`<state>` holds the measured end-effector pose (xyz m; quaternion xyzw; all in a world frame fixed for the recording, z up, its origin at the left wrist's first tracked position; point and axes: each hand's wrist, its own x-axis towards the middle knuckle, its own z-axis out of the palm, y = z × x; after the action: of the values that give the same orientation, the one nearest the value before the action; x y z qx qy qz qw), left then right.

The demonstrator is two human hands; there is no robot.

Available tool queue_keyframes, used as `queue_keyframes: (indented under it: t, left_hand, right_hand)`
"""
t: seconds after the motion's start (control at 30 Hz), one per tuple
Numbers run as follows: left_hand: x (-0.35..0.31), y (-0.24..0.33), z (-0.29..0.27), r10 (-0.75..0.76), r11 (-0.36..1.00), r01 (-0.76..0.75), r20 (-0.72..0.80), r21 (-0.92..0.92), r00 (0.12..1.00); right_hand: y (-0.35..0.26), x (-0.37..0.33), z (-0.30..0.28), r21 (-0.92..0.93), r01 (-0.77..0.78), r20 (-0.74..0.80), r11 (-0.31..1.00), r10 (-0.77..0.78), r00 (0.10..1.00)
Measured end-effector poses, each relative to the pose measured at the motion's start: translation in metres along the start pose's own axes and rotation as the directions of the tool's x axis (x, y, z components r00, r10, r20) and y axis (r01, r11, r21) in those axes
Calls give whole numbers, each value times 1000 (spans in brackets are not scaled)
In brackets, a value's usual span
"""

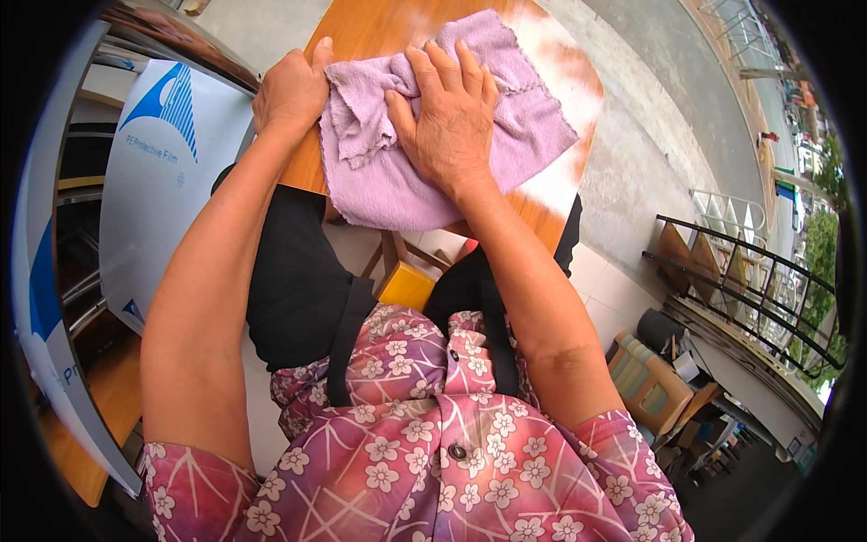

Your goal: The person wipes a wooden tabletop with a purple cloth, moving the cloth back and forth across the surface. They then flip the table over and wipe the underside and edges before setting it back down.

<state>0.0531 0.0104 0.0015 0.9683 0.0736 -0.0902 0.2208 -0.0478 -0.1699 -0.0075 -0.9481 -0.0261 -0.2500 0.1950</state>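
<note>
A lilac cloth (533,99) with frayed edges lies spread and partly bunched on a wooden tabletop (361,27), one side drooping over the near edge. My right hand (447,122) presses flat on the cloth, fingers spread over its middle. At the tabletop's left edge, my left hand (293,90) is closed with its thumb up beside the bunched corner of the cloth. Its fingers seem wrapped round the edge, though their tips are hidden. Bright glare covers the right part of the tabletop.
On the left stand panels wrapped in white-and-blue protective film (172,172). Below the tabletop, a yellow stool seat (404,286) shows between my legs. To the right are a black metal railing (750,285), a tan-and-green cushioned chair (646,384) and concrete paving (673,117).
</note>
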Motion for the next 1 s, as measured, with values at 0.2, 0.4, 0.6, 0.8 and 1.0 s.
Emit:
queue_keyframes:
  t: [0.2,0.4,0.6,0.8,1.0]
  left_hand:
    - [-1,4,-1,-19,1000,19,4,19,1000]
    - [-3,6,-5,-28,999,27,11,25,1000]
    - [-3,7,-1,-34,999,34,-6,25,999]
    - [-5,8,-3,-62,998,62,16,-3,998]
    - [-5,9,-2,-43,999,43,6,-21,999]
  right_hand:
    - [0,-1,0,-20,0,13,1000,0,1000]
    - [-5,-4,-3,-33,-3,34,999,5,999]
    - [7,2,0,-46,14,49,999,-11,999]
    - [9,9,5,-79,-36,63,996,41,997]
    - [18,4,-3,-78,11,112,997,-2,994]
